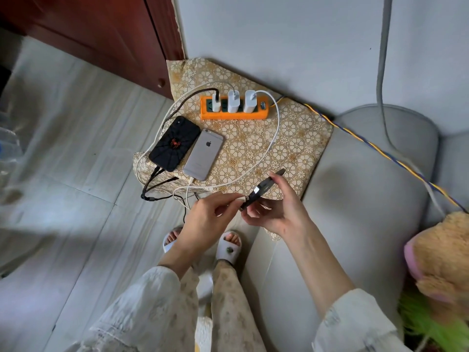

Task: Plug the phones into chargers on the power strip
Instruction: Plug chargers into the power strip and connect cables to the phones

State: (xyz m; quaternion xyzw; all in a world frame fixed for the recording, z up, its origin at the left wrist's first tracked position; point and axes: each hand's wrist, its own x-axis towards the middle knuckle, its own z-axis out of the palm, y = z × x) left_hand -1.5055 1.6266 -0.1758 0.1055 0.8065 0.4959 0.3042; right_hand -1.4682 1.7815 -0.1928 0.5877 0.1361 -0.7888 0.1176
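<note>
An orange power strip (234,115) lies on a patterned cushion (291,138) with three white chargers (233,101) plugged in. A black phone with a spider case (175,143) and a silver phone (203,154) lie side by side below it, each with a cable at its lower end. My right hand (276,209) holds a third, dark phone (262,189) edge-on above the cushion's front edge. My left hand (210,217) pinches the plug of a white cable (275,138) against that phone's lower end.
The cushion lies on a grey sofa (360,199) against the wall. A yellow and blue cord (380,148) runs right from the strip. A plush toy (444,255) sits at the right edge. A dark red cabinet (101,34) stands at the back left.
</note>
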